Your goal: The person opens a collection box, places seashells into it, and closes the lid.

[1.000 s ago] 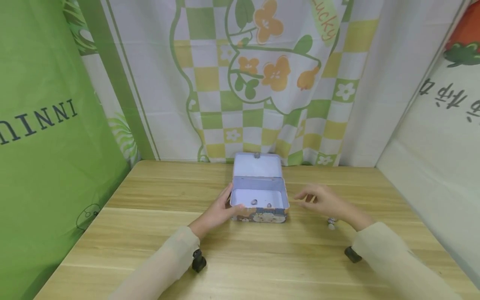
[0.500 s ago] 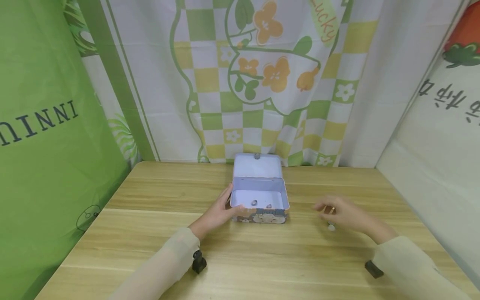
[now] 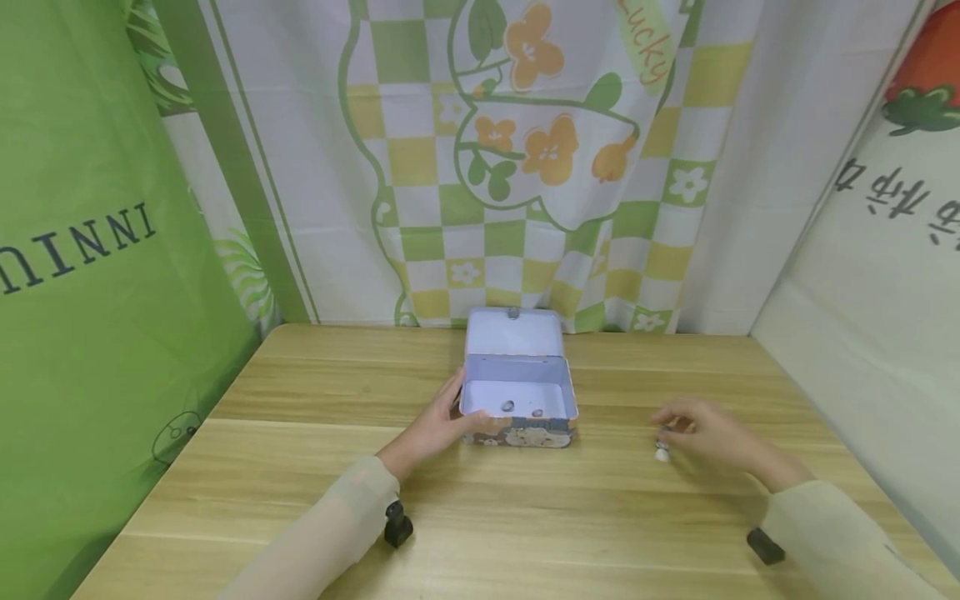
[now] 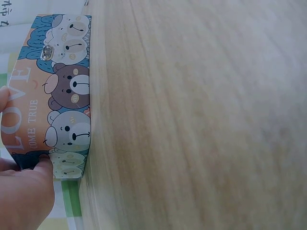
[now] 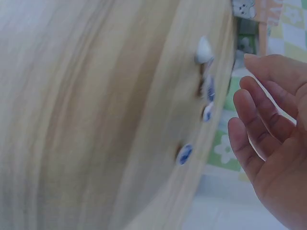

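Note:
A metal tin box (image 3: 536, 437) stands at the back of the table, its hinged lid (image 3: 517, 333) raised. Cartoon bears and the word LOVE decorate its front, seen in the left wrist view. My left hand (image 3: 423, 429) grips the box's left side, thumb (image 4: 44, 166) at the front corner. Two small greyish pieces lie inside, one of them a roundish piece (image 3: 508, 406). My right hand (image 3: 708, 437) hovers with loosely bent fingers near several small pieces on the table. Among them are a white drop-shaped piece (image 5: 204, 51) and a blue-and-white oval piece (image 5: 184, 154).
The wooden table (image 3: 480, 517) backs onto a checked, flowered curtain (image 3: 540, 167). A green cloth (image 3: 112, 333) hangs at the left and a pale printed cloth (image 3: 885, 292) at the right. A thin dark cable (image 3: 174, 427) hangs by the left edge.
My right hand has moved right and toward me, away from the tin box to the small pieces on the table. The left hand and box have stayed in place.

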A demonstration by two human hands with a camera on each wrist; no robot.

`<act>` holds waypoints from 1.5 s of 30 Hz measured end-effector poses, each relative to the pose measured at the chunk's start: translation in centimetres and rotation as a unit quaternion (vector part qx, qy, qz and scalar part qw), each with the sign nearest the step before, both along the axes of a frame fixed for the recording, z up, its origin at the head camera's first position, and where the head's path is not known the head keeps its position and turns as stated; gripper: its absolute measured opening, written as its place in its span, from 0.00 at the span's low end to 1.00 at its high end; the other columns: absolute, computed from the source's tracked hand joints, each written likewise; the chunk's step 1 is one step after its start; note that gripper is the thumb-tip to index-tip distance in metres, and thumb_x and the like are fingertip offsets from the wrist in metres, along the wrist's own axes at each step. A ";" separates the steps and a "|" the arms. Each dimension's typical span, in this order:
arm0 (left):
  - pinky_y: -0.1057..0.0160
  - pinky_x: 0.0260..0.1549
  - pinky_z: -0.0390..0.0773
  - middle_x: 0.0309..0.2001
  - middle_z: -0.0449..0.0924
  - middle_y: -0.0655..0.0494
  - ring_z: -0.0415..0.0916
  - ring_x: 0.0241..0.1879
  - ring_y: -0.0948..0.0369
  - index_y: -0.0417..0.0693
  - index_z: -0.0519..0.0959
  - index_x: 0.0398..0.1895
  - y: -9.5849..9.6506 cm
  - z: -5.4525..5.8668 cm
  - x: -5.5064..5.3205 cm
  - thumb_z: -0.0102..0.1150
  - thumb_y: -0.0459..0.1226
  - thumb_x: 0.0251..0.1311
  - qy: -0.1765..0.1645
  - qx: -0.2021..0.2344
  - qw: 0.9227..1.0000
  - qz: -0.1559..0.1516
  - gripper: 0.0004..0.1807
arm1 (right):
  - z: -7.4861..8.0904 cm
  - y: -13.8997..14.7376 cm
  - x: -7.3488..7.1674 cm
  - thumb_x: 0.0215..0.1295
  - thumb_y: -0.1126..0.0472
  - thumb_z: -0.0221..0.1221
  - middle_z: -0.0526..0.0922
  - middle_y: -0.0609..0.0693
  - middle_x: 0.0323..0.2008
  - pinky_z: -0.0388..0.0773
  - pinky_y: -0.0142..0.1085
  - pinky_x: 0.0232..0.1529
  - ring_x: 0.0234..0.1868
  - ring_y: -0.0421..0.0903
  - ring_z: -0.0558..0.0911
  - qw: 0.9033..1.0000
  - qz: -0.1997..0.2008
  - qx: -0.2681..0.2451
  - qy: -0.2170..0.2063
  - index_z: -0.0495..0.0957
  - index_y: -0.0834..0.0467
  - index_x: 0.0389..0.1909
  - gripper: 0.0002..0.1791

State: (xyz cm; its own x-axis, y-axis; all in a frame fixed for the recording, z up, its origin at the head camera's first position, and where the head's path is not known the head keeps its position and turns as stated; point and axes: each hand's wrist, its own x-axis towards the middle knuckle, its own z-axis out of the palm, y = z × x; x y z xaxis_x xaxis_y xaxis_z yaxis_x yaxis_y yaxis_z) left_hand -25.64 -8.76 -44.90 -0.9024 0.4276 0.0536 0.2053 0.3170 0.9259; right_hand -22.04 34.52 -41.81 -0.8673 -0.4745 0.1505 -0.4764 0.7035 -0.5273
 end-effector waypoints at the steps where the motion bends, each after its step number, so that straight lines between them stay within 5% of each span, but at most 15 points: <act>1: 0.52 0.72 0.52 0.80 0.30 0.44 0.44 0.77 0.48 0.47 0.35 0.81 0.0 0.0 0.0 0.63 0.50 0.67 0.001 -0.001 1.000 0.000 0.54 | -0.2 0.2 -0.1 0.62 0.66 0.68 0.84 0.59 0.46 0.83 0.33 0.38 0.38 0.44 0.82 1.000 -0.003 -0.001 -0.003 0.84 0.65 0.46 0.12; 16: 0.54 0.72 0.53 0.80 0.29 0.45 0.43 0.77 0.49 0.48 0.35 0.81 0.1 -0.1 -0.1 0.62 0.46 0.69 0.002 0.006 1.000 -0.003 0.52 | -2.0 1.4 -1.2 0.63 0.60 0.69 0.81 0.66 0.51 0.84 0.51 0.42 0.42 0.54 0.84 0.999 -0.037 0.019 -0.027 0.85 0.61 0.46 0.12; 31: 0.52 0.72 0.54 0.80 0.28 0.44 0.44 0.76 0.45 0.48 0.35 0.81 0.0 0.1 0.0 0.63 0.49 0.68 -0.008 0.023 1.000 -0.010 0.54 | -2.4 1.6 -1.4 0.64 0.61 0.68 0.82 0.65 0.51 0.84 0.49 0.43 0.43 0.55 0.83 0.998 -0.048 0.022 -0.035 0.86 0.60 0.45 0.11; 42: 0.53 0.72 0.54 0.80 0.28 0.46 0.44 0.77 0.48 0.49 0.34 0.81 0.0 0.0 0.1 0.62 0.48 0.68 -0.016 0.015 1.000 -0.002 0.53 | -0.7 1.1 -1.2 0.66 0.60 0.66 0.85 0.46 0.38 0.82 0.41 0.38 0.38 0.44 0.81 0.998 -0.045 0.024 -0.035 0.84 0.64 0.49 0.15; 45: 0.53 0.72 0.54 0.80 0.28 0.46 0.44 0.77 0.48 0.49 0.34 0.81 -0.1 -0.1 0.0 0.62 0.50 0.68 -0.019 0.016 1.000 -0.003 0.54 | -0.1 0.6 -1.2 0.66 0.61 0.66 0.85 0.47 0.39 0.81 0.37 0.36 0.39 0.45 0.82 0.998 -0.041 0.024 -0.027 0.84 0.65 0.50 0.15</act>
